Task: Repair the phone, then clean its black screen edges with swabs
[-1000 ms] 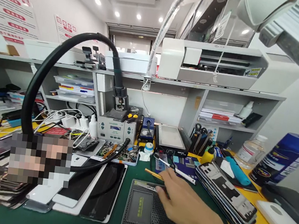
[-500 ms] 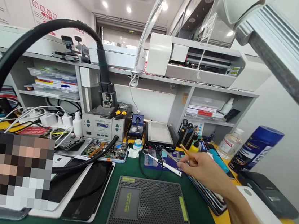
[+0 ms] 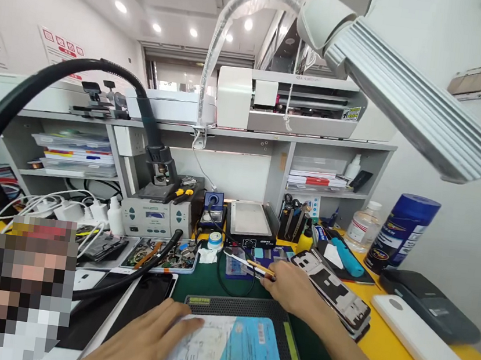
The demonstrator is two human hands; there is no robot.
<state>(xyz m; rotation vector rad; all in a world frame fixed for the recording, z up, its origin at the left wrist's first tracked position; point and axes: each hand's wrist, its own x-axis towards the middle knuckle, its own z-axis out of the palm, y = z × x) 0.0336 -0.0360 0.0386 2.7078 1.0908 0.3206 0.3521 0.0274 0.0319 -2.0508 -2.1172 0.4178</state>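
A left hand (image 3: 146, 341) lies flat with its fingers (image 3: 186, 320) spread and open on the near-left edge of a blue and white sheet (image 3: 232, 348). The sheet covers a black dotted mat (image 3: 242, 306) on the green tabletop (image 3: 206, 275). Past the mat, the right hand (image 3: 294, 290) closes its fingers (image 3: 275, 278) on one end of a thin yellow stick (image 3: 260, 266). The rest of the stick points left. A stack of phone frames (image 3: 334, 291) sits just right of that hand.
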